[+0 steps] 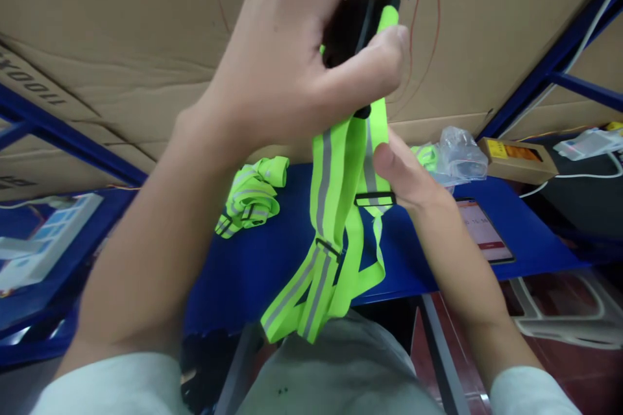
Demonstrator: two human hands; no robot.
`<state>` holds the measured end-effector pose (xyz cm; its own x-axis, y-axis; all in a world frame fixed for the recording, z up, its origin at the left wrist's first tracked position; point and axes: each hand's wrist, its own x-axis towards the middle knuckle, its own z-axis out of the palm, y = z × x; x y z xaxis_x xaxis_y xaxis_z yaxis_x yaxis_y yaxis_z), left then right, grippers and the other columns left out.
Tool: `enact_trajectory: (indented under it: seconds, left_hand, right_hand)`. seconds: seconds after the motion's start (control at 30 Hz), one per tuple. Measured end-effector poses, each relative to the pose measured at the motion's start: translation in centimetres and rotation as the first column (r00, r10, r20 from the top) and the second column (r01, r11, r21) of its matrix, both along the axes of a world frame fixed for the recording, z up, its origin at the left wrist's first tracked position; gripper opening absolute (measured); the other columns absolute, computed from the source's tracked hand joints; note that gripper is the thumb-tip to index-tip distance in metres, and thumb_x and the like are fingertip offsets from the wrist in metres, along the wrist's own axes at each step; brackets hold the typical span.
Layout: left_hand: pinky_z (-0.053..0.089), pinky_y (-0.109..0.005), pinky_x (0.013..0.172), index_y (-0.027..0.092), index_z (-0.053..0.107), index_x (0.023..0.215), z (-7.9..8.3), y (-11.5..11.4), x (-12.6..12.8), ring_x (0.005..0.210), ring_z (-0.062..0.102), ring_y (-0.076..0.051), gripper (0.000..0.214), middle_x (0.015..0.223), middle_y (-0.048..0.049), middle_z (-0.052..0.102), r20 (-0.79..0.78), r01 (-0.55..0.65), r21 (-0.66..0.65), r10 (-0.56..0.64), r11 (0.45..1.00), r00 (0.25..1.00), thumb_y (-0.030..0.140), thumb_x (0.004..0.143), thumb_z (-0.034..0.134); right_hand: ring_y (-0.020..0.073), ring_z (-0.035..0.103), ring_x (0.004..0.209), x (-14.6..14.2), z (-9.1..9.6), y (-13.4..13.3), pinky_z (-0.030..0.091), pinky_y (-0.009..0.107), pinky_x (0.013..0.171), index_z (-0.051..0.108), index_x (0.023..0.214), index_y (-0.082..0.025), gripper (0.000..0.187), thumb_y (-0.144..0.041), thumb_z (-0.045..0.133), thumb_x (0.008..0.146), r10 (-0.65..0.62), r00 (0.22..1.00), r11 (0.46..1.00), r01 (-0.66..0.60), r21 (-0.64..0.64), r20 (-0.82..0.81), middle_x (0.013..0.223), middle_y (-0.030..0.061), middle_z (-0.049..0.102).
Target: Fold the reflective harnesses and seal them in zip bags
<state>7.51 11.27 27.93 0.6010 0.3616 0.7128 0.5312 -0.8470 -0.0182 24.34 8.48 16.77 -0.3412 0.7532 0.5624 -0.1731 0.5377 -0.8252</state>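
Holding: left hand [302,52], thumb and fingers clamped on the black fitting [357,29] of a fluorescent yellow-green strap harness [335,181]. Right hand [413,172]: thumb against the webbing; fingers hidden, so whether it grips cannot be told. Harness: grey-striped, black sliders, hanging before the bench [272,259] and across its front edge.

Obstructions: left hand and forearm, covering part of the cardboard panel [160,26] and the fitting; right forearm, near the phone.

Bench, left of the harness: one bundle of like strap [253,198]. Right rear: a smaller green roll [427,155], clear plastic bag [460,152] and brown box [523,159], the last near the rear edge. Right front: phone [484,230], near the front edge. Beyond the left side: white device [48,240].

Markings: panel, left, dark inverted characters, apparently "1100X"; box, yellow label, print too small; phone, lit screen, digits not surely legible.
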Motion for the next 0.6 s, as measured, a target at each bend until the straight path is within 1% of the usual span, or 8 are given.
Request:
enact_trajectory:
  seconds: [0.1,0.17,0.27,0.33,0.4,0.5,0.57,0.6]
  left_hand:
    - [0.043,-0.042,0.104,0.014,0.064,0.121,-0.2,-0.1,1.3,0.123,0.066,-0.032,0.067,0.114,0.0005,0.061,-0.040,-0.064,0.010,0.064,0.998,0.997,0.061,0.089,0.028]
    - [0.040,-0.037,0.108,0.013,0.065,0.120,-0.2,-0.3,2.1,0.127,0.061,-0.029,0.061,0.112,0.0006,0.061,-0.043,-0.120,0.009,0.120,0.993,0.992,0.058,0.092,0.033]
    - [0.038,-0.030,0.109,0.014,0.066,0.119,-0.3,-0.4,3.0,0.123,0.059,-0.022,0.052,0.110,0.0008,0.061,-0.003,-0.233,-0.034,0.233,0.972,0.972,0.054,0.098,0.040]
    - [0.039,-0.031,0.110,0.014,0.066,0.120,-0.5,-0.4,3.5,0.124,0.057,-0.023,0.048,0.112,-0.0009,0.063,0.009,-0.295,-0.107,0.298,0.949,0.955,0.052,0.100,0.043]
    - [0.038,-0.039,0.113,0.013,0.064,0.121,-0.7,-0.2,3.7,0.130,0.053,-0.030,0.048,0.117,-0.0062,0.064,-0.032,-0.337,-0.193,0.337,0.921,0.941,0.054,0.101,0.047]
    - [0.040,-0.049,0.110,0.011,0.065,0.108,-0.7,0.5,3.2,0.127,0.056,-0.037,0.054,0.105,-0.0120,0.063,-0.145,-0.318,-0.291,0.287,0.902,0.947,0.063,0.098,0.052]
    - [0.043,-0.050,0.106,0.011,0.067,0.093,-0.3,1.0,2.5,0.114,0.065,-0.035,0.058,0.086,-0.0082,0.060,-0.238,-0.272,-0.373,0.192,0.887,0.952,0.068,0.095,0.056]
    - [0.043,-0.050,0.106,0.011,0.068,0.087,0.0,1.4,2.0,0.108,0.068,-0.034,0.057,0.079,-0.0055,0.057,-0.250,-0.245,-0.457,0.141,0.855,0.958,0.067,0.091,0.063]
  right_hand:
    - [0.0280,0.058,0.137,-1.1,-0.6,-0.2,0.050,0.043,0.114,0.053,0.139,-0.025,0.080,-0.073,0.073,0.078,0.017,0.996,0.996,-0.025,-0.084,-0.087,0.138,0.0031,0.065]
    - [0.0278,0.066,0.124,-1.7,-1.0,-0.3,0.056,0.043,0.107,0.062,0.127,-0.022,0.066,-0.063,0.079,0.078,0.046,0.993,0.989,-0.061,-0.138,-0.107,0.124,0.0029,0.071]
    - [0.0258,0.072,0.110,-2.6,-1.8,-0.4,0.059,0.040,0.099,0.071,0.108,-0.021,0.039,-0.044,0.084,0.079,0.046,0.987,0.969,-0.081,-0.235,-0.152,0.109,0.0017,0.076]
    - [0.0246,0.073,0.107,-3.1,-2.5,-0.2,0.058,0.040,0.101,0.073,0.103,-0.022,0.033,-0.037,0.086,0.077,-0.002,0.974,0.950,-0.068,-0.304,-0.225,0.105,0.0009,0.077]
    - [0.0242,0.075,0.102,-3.5,-3.3,0.2,0.057,0.042,0.102,0.074,0.101,-0.022,0.033,-0.033,0.088,0.073,-0.032,0.950,0.918,-0.095,-0.385,-0.311,0.101,0.0012,0.079]
    - [0.0231,0.076,0.091,-3.4,-4.5,1.0,0.061,0.039,0.091,0.074,0.104,-0.018,0.038,-0.032,0.088,0.072,0.014,0.916,0.846,-0.225,-0.484,-0.402,0.097,0.0037,0.080]
    - [0.0211,0.076,0.084,-3.0,-5.1,1.3,0.062,0.033,0.079,0.074,0.107,-0.017,0.040,-0.032,0.086,0.072,0.081,0.898,0.789,-0.324,-0.523,-0.433,0.096,0.0054,0.080]
    - [0.0201,0.075,0.081,-2.8,-5.4,1.4,0.062,0.030,0.074,0.074,0.107,-0.016,0.040,-0.033,0.086,0.072,0.119,0.888,0.759,-0.370,-0.535,-0.444,0.096,0.0061,0.080]
